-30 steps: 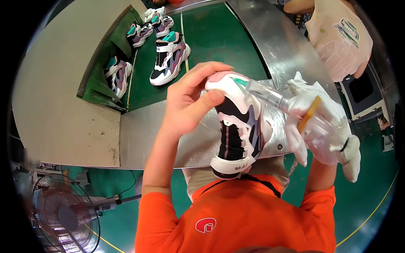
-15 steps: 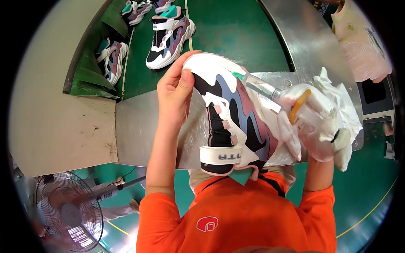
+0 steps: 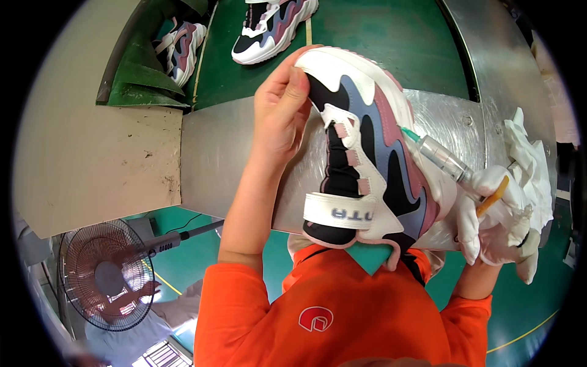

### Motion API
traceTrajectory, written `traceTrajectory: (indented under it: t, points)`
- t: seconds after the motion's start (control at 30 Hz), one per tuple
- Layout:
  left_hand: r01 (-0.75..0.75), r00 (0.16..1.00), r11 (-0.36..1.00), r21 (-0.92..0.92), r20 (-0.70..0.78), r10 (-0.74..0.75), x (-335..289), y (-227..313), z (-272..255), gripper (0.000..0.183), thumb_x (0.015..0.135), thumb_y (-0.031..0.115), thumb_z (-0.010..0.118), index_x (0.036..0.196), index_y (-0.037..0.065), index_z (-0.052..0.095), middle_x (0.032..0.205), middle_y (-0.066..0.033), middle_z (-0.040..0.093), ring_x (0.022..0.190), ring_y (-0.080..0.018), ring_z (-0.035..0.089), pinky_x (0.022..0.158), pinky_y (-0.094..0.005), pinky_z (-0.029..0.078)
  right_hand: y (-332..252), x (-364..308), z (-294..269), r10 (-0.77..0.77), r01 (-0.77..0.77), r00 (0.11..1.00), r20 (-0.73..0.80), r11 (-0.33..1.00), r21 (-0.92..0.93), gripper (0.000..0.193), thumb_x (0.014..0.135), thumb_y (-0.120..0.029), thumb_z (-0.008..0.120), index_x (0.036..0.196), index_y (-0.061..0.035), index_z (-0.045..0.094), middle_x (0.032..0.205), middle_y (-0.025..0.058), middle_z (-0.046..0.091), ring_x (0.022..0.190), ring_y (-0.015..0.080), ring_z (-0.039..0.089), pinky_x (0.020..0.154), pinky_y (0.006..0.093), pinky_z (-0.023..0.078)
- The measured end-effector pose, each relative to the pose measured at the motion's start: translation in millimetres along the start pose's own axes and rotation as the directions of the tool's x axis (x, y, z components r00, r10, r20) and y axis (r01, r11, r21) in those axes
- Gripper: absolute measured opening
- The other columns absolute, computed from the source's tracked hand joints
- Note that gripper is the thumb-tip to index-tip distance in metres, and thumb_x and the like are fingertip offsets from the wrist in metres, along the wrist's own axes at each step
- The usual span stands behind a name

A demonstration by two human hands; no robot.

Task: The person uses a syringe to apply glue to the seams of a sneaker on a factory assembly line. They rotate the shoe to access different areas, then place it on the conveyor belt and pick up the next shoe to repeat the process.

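Note:
My left hand (image 3: 282,116) is closed around the toe of a sneaker (image 3: 396,165) with white, black, blue and mauve panels. The shoe is held tilted, side up, its heel toward my body and a white strap across its ankle. My right hand (image 3: 498,208), in a white glove, grips a clear syringe (image 3: 445,159) with a green tip. That tip meets the shoe's side where the upper joins the white sole. An amber band (image 3: 493,196) shows by the gloved fingers. Crumpled white cloth (image 3: 533,174) lies just beyond the right hand.
A metal ledge (image 3: 235,162) borders the green belt (image 3: 373,33). Another sneaker (image 3: 272,33) stands on the belt, and one more (image 3: 183,52) sits by the green flaps (image 3: 137,76) at left. A fan (image 3: 109,275) stands at lower left.
The syringe tip has moved along the sole edge from near the toe toward the heel. My view has shifted, so the belt and its shoes sit higher in the picture.

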State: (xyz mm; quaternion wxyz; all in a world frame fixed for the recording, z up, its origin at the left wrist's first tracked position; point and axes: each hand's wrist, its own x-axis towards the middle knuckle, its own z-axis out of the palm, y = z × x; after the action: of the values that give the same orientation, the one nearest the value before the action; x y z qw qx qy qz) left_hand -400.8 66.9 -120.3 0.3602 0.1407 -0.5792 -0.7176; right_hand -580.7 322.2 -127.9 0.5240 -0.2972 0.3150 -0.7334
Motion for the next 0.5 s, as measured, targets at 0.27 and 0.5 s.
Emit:
traceTrajectory:
  t: [0.27, 0.5]
  points:
    - [-0.039, 0.999, 0.998, 0.043, -0.004, 0.039, -1.2, -5.8, 1.0, 0.046, 0.096, 0.025, 0.056, 0.129, -0.006, 0.049, 0.122, -0.0137, 0.059, 0.112, -0.0210, 0.057, 0.099, -0.0344, 0.043, -10.4, -20.5, -5.6, -0.001, 0.001, 1.000, 0.011, 1.000, -0.030, 0.076, 0.077, -0.046, 0.067, 0.110, 0.0190, 0.045, 0.071, 0.0194, 0.055, 0.039, 0.0195, 0.050, 0.034, 0.0255, 0.039]
    - [-0.006, 0.999, 0.996, 0.086, -0.046, 0.010, -3.3, -4.2, 4.4, 0.045, 0.097, 0.024, 0.053, 0.130, -0.007, 0.048, 0.123, -0.0139, 0.058, 0.115, -0.0205, 0.055, 0.101, -0.0344, 0.041, -20.5, -36.5, -3.9, -0.021, 0.021, 1.000, 0.006, 0.998, -0.054, 0.076, 0.078, -0.045, 0.068, 0.110, 0.0199, 0.045, 0.069, 0.0187, 0.055, 0.039, 0.0189, 0.050, 0.033, 0.0251, 0.039]
